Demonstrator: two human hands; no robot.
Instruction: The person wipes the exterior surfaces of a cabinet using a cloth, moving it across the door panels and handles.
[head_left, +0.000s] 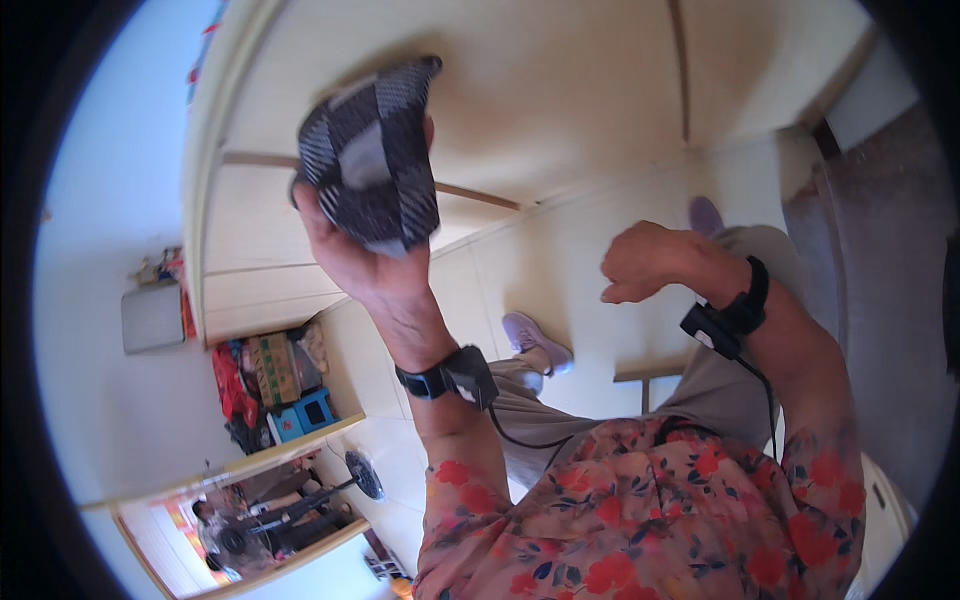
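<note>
My left hand (375, 266) is raised at the upper left with a folded grey-and-black checked cloth (367, 161) in its grasp. The cloth is against or just in front of a cream cabinet panel (555, 97); whether it touches cannot be told. Most of the fingers are hidden behind the fabric. My right hand (641, 262) hangs above the floor with its fingers curled in and nothing visible in them. Each wrist wears a black strap with a small device, the left one (450, 375) and the right one (727, 322), both trailing a cable.
Pale tiles (450, 315) cover the floor, with my lilac shoe (536, 341) on them. A brown surface (877, 247) lies on the right. Boxes and bags (274, 382) are piled at the left. Beyond stand a fan (364, 474) and a doorway with people (232, 536).
</note>
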